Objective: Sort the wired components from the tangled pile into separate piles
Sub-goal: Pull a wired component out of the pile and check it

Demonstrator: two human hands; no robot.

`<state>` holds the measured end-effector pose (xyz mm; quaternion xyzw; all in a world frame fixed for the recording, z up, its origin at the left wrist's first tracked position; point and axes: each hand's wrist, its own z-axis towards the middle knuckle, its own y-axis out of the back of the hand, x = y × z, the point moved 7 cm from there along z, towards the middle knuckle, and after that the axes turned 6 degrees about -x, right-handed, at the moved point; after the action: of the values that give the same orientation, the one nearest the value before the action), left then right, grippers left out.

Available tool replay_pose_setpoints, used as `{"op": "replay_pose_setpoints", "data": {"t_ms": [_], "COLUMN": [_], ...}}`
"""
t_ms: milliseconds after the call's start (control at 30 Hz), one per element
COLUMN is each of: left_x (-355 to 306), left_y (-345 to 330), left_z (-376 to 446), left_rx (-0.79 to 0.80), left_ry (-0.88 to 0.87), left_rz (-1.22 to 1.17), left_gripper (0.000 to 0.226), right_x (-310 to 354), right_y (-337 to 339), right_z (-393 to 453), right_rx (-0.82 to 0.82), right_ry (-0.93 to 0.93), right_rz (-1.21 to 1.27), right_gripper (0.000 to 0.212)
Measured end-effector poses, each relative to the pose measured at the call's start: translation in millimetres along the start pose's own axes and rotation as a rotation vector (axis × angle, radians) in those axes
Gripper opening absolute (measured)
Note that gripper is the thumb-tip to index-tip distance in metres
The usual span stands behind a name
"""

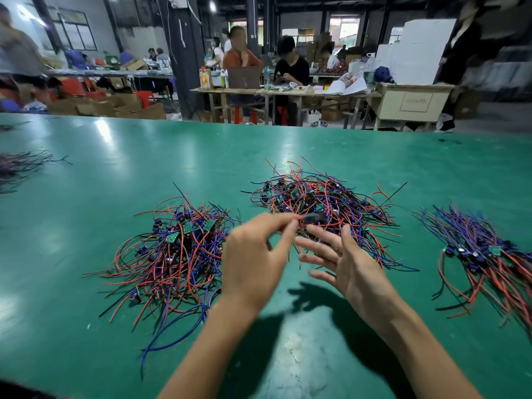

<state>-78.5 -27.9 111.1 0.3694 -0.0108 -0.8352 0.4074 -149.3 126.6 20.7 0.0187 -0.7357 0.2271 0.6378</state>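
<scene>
Now my left hand [253, 254] pinches one component [312, 218] just before the tangled pile [316, 203]; my right hand [342, 263], fingers spread and holding nothing, lies nearer.

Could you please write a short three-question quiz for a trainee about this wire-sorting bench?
1. True or false: the left hand pinches a small dark component above the green table.
2. Which heap has its wires lying combed in one direction? A) the left pile B) the middle pile C) the right pile
3. Fill in: the right hand has its fingers ____ and holds nothing.

Key: 1 true; 2 C; 3 spread.
</scene>
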Motion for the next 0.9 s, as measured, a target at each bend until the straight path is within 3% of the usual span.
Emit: {"op": "replay_pose_setpoints", "data": {"t_ms": [100,167,267,433,533,600,733,900], "left_x": [-12.5,-12.9,-10.7,-10.6,-10.7,-9.0,13.1,38.0], "left_y": [-30.7,-45.4,-62.0,-66.2,-69.3,-72.9,-81.6,-91.2], "left_z": [-28.2,-42.6,-54.0,-48.5,-45.4,-50.0,-62.2,-62.2], "left_rx": [0.092,0.13,0.163,0.02,0.012,0.052,0.201,0.221], "left_ry": [-0.115,-0.118,-0.075,0.001,0.052,0.08,0.2,0.36], "left_rz": [0.035,0.025,-0.069,-0.155,-0.16,-0.095,0.042,0.042], "left_gripper": [0.013,0.015,0.016,0.014,0.008,0.019,0.034,0.031], "right_x": [10.1,20.6,31.9,28.8,30.8,40.3,87.8,149.5], "right_y": [12.1,23.9,34.8,26.0,23.4,33.3,95.9,194.5], "right_z": [-2.2,-7.3,-14.1,-15.1,-16.5,-19.5,-21.1,-1.8], "right_rx": [-0.138,-0.247,-0.362,-0.306,-0.364,-0.451,-0.722,-0.943], "right_ry": [0.086,0.172,0.245,0.197,0.248,0.316,0.387,0.201], "right_rz": [0.13,0.161,0.166,0.432,0.366,0.306,-0.026,-0.996], "right_gripper": [0.05,0.036,0.031,0.032,0.024,0.022,0.023,0.033]}}
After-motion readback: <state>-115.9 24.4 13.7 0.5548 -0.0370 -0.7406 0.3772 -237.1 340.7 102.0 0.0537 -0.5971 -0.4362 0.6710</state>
